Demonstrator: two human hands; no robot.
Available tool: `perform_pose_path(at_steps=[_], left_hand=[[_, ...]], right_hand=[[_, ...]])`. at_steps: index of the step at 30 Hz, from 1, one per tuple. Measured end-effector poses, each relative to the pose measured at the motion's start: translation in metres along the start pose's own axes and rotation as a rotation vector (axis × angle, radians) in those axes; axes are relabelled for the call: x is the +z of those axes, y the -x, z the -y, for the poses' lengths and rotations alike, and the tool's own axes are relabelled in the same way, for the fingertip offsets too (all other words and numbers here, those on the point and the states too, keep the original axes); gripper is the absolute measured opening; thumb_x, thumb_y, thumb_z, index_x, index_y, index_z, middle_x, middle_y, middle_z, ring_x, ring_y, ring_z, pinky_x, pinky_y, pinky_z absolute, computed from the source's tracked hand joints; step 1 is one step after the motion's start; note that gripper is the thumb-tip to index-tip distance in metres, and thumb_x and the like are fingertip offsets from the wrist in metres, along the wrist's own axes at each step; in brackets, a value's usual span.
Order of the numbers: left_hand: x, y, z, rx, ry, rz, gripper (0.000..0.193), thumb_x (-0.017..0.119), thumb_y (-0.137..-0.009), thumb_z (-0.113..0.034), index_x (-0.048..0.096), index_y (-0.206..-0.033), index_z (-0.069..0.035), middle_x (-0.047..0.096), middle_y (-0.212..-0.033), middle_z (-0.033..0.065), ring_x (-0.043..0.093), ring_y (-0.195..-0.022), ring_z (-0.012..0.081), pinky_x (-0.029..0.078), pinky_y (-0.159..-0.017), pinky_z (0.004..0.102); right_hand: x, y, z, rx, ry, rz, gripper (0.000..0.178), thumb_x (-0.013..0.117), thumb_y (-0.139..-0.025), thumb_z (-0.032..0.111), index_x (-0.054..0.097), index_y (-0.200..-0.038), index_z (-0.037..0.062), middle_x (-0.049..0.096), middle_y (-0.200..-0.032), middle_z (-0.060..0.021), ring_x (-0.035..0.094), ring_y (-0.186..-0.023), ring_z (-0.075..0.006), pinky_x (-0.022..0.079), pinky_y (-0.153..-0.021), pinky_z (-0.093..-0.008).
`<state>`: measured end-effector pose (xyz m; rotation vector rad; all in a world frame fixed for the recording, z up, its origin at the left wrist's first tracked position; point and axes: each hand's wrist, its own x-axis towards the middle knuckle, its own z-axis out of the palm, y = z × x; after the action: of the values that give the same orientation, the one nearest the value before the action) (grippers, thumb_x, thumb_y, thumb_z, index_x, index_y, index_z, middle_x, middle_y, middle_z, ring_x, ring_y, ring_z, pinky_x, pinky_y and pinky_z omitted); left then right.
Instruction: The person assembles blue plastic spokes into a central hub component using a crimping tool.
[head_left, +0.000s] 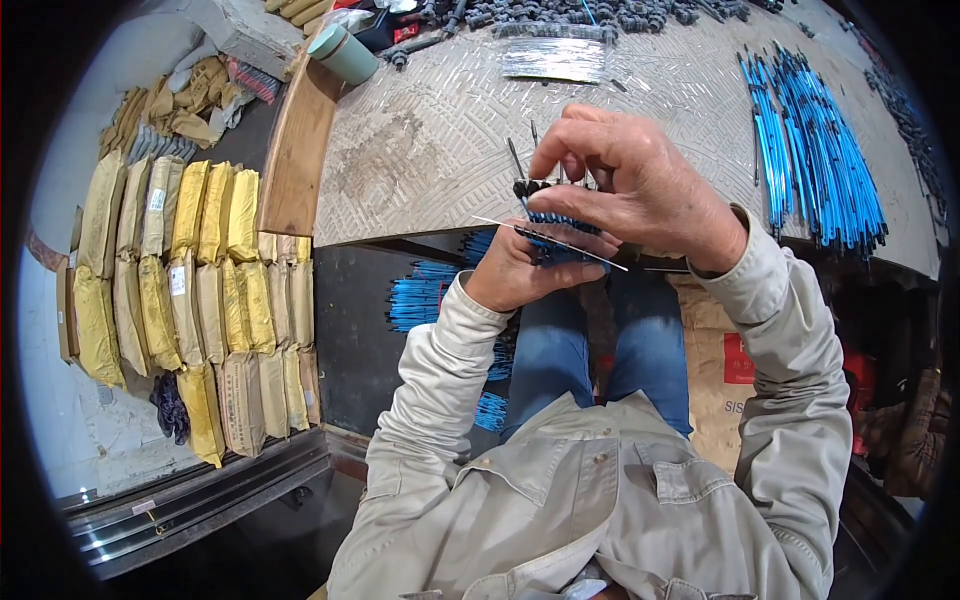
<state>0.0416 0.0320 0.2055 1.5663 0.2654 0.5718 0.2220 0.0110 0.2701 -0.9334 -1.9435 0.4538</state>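
At upper centre of the frame, the left hand (522, 272) clasps a bunch of slim blue-and-black plastic-looking strips (560, 219), the right hand (650, 185) curls over its black ends, pinch indeterminable; this bunch is judged unfinished, the loose blue-and-black heap (815, 150) on the pale patterned counter (450, 130), upper right, seemingly done.

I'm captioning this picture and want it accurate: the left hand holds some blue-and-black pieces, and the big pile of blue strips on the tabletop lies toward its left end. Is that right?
Not quite: the head view shows the big pile of blue strips toward the right end of the tabletop. The left hand does hold some blue-and-black pieces.
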Motion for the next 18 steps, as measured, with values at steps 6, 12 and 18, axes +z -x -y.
perform_pose_path(at_steps=[6, 12, 18], left_hand=[[0.002, 0.000, 0.002, -0.001, 0.027, -0.025, 0.025, 0.071, -0.074, -0.001, 0.068, -0.098, -0.004, 0.067, -0.098, 0.0052, 0.059, -0.096, 0.0139, 0.047, -0.087, 0.0303], [-0.004, 0.004, 0.004, -0.076, 0.061, -0.029, 0.025, 0.072, -0.072, -0.001, 0.069, -0.097, -0.005, 0.068, -0.093, 0.0031, 0.060, -0.094, 0.0132, 0.046, -0.087, 0.0292], [-0.003, 0.004, -0.002, -0.029, 0.032, -0.059, 0.024, 0.073, -0.072, -0.001, 0.070, -0.095, -0.005, 0.068, -0.090, 0.0030, 0.060, -0.090, 0.0119, 0.047, -0.084, 0.0286]], right_hand=[[0.004, 0.007, -0.009, -0.018, -0.105, -0.001, 0.015, 0.071, -0.076, 0.015, 0.066, -0.086, 0.0046, 0.048, -0.067, -0.0002, 0.042, -0.057, -0.0086, 0.031, -0.049, -0.0234], [0.003, 0.002, 0.001, -0.009, -0.091, 0.049, 0.015, 0.070, -0.077, 0.014, 0.065, -0.087, 0.0050, 0.047, -0.067, -0.0001, 0.042, -0.056, -0.0088, 0.032, -0.048, -0.0239], [0.009, 0.000, 0.010, 0.033, 0.007, 0.004, 0.012, 0.067, -0.076, 0.008, 0.060, -0.084, 0.0041, 0.045, -0.067, -0.0011, 0.042, -0.054, -0.0084, 0.033, -0.046, -0.0238]])
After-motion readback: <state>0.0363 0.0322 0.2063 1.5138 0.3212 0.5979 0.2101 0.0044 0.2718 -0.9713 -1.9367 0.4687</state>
